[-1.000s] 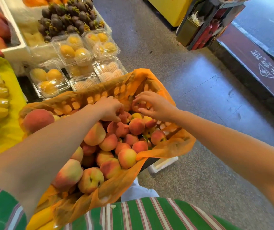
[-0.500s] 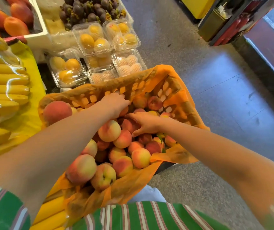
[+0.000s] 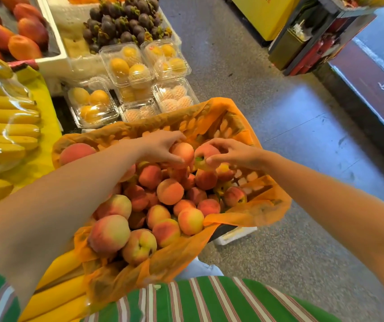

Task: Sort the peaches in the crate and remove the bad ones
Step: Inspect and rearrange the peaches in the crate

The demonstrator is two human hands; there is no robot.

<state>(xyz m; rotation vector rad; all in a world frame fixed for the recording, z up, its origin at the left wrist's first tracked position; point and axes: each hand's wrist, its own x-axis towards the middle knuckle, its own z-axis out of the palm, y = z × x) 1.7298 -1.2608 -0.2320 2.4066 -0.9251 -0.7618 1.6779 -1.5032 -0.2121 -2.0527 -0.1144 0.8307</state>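
A crate [image 3: 237, 131] lined with orange plastic stands in front of me, heaped with several red and yellow peaches [image 3: 170, 191]. My left hand [image 3: 160, 147] grips one peach [image 3: 184, 152] near the far side of the heap, fingers curled over its top. My right hand [image 3: 235, 152] holds a second peach [image 3: 203, 156] right beside it, thumb below and fingers above. Both peaches are lifted slightly above the pile and nearly touch each other. One lone peach [image 3: 76, 152] sits at the crate's left rim.
Wrapped bananas [image 3: 5, 126] lie on a yellow surface at the left. Clear clamshell boxes of yellow fruit [image 3: 126, 66] and a tray of mangosteens [image 3: 123, 22] stand beyond the crate. Grey floor [image 3: 291, 117] spreads to the right, with a dark stand [image 3: 314, 38] further back.
Both hands rose from the pile towards the crate's far side. Each now holds a peach, and the two hands have come close together.
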